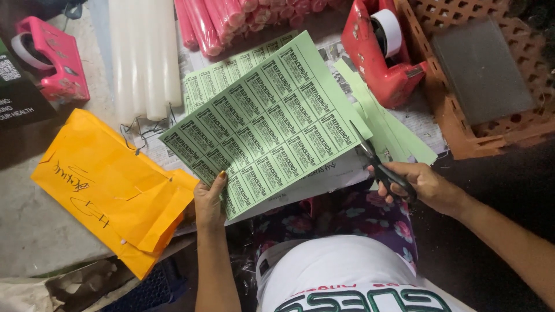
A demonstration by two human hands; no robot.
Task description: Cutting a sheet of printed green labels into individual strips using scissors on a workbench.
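Note:
My left hand [209,200] pinches the near edge of a pale green sheet [269,121] printed with rows of small black labels. It holds the sheet up, tilted, over the table. My right hand [425,186] grips black-handled scissors [378,164]. Their blades meet the sheet's right edge. Cut green strips [393,130] lie just beyond the scissors, and a second printed green sheet [222,78] lies under the first.
An orange envelope [113,188] with handwriting lies at the left. White candles [144,55] and pink candles [222,17] lie at the back. A red tape dispenser [378,52] stands by an orange lattice crate [491,121]. A pink dispenser [49,55] sits far left.

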